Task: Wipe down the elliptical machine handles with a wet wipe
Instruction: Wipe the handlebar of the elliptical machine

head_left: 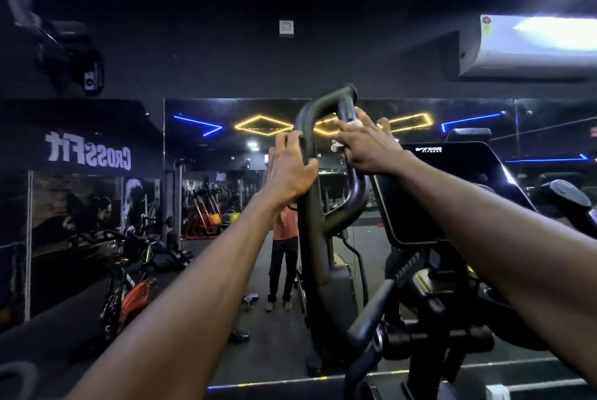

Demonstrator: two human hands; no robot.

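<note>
Handle [318, 154] of the elliptical, a black loop at centre frame, is gripped on its left bar by the left hand [288, 170], while the right hand [366, 146] presses a white wet wipe [353, 124] against its right bar, fingers curled over the wipe.

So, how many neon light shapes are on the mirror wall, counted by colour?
Blue: 3, at the left, the right and the low far right
Yellow: 2, the left diamond and the right one, partly behind the handle
Total: 5
</note>
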